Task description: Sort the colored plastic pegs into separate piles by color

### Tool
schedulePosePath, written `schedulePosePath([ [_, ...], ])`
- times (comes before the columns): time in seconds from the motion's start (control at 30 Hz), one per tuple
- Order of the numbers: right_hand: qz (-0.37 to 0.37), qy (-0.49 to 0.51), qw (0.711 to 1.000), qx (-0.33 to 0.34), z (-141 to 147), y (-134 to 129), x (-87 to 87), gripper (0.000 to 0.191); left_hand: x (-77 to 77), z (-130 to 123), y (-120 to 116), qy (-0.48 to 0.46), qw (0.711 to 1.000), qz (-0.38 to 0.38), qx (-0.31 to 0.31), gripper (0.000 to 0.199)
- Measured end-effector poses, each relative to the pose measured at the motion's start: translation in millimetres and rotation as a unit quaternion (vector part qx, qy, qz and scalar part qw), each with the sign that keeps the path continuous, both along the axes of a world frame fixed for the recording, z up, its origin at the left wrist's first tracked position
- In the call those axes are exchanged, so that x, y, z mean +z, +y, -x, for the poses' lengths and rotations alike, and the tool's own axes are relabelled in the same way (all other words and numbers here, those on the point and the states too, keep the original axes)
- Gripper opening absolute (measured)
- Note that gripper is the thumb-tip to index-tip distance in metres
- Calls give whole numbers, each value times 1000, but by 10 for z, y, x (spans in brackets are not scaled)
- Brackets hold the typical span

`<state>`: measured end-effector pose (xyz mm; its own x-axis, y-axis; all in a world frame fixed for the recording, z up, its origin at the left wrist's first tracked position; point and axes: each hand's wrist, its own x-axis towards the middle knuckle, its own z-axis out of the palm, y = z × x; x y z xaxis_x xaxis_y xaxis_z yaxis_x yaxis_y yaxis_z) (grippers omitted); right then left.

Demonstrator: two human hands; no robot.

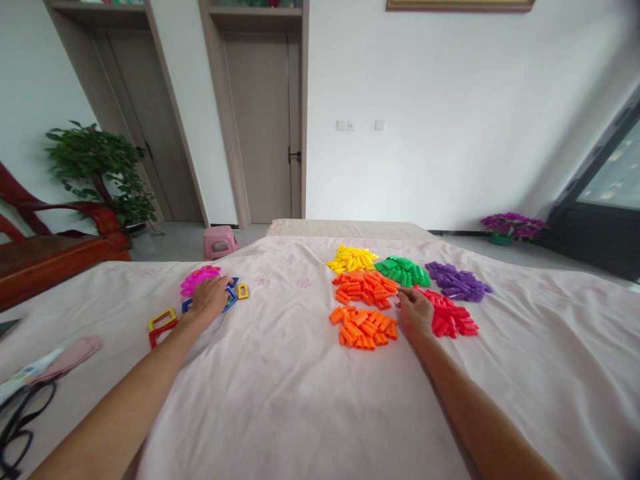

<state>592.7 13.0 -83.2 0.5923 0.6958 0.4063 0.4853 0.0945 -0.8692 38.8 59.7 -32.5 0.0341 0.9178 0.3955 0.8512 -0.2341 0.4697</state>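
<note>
My left hand (213, 297) lies over several blue frame-shaped plastic pieces (231, 299), fingers stretched forward; its palm hides part of them. Beside it are a bright pink flower-shaped plastic piece (193, 283) and a small yellow frame (243, 291). My right hand (416, 311) is between a pile of orange plastic pieces (365, 287) and a pile of red ones (454, 316). Its thumb and fingers come together at the orange pile's edge; whatever is between them is too small to make out. Nearer to me lies a second orange pile (366, 328).
Yellow (351, 258), green (403, 271) and purple (457, 281) piles sit behind the right hand. On the left lie a yellow frame (163, 319), a red frame (161, 331), a pink cloth (70, 360) and black glasses (23, 427). A pinkish cloth (280, 400) with wrinkles covers the table.
</note>
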Motion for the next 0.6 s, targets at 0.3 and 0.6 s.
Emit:
schedulePosePath([
  [0.3, -3, 31, 999, 7, 34, -5, 35, 44, 29, -710, -205, -4, 1000, 5, -11, 36],
  [0.6, -13, 66, 998, -4, 84, -55, 87, 45, -47, -1468, -469, -154, 961, 158, -166, 37],
])
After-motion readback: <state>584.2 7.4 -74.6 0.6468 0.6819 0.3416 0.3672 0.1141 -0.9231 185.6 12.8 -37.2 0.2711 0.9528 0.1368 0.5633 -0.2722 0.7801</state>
